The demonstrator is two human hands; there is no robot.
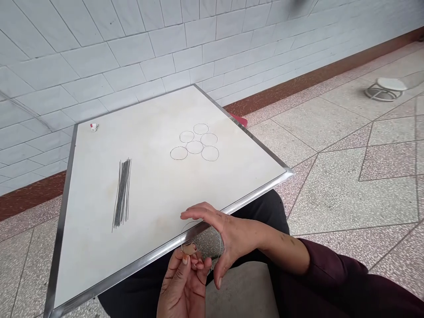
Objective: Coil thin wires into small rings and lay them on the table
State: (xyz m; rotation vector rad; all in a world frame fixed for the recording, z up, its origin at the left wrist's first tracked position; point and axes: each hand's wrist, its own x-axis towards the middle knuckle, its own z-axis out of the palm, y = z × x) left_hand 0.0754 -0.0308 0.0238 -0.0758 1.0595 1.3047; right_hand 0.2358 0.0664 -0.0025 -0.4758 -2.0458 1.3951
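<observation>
A thin wire ring [221, 243] is between my hands, over the table's front edge. My left hand [187, 278] pinches the ring's lower left part between thumb and fingers, palm up. A small brown piece, too small to make out, shows at those fingertips. Around the ring's right side curves my right hand [225, 234], its thumb and fingers spread wide apart. Several wire rings [194, 147] lie grouped on the white table [149, 185]. A bundle of straight dark wires [123, 192] rests on the table's left part.
A small white and red object [94, 127] sits near the table's back left corner. The table has a metal rim and stands by a tiled wall. Under it, at the right, something red [240, 120] shows. A low white stool [386, 89] stands on the floor far right.
</observation>
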